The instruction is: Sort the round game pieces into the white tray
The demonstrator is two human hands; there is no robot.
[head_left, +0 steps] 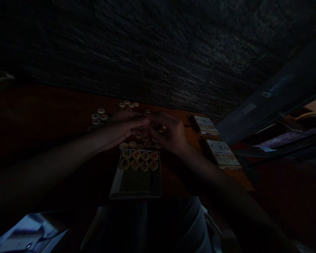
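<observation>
My left hand (122, 128) and my right hand (170, 131) meet at the fingertips above several round chess pieces on the dark table. The fingers come together in shadow, and whether anything is between them is too dark to tell. Just in front of my hands lies an open box (114, 184) holding two rows of pieces with black and red characters, such as a red-marked piece (136, 154). A loose row of pieces, one a plain disc (132, 144), runs along the box's far edge, partly under my hands.
Two closed, printed boxes lie at the table's right, one farther back (205, 124) and one nearer (223, 153). More loose pieces (101, 111) sit left of my hands and near the dark stone wall (158, 49). A grey post (271, 88) stands at the right.
</observation>
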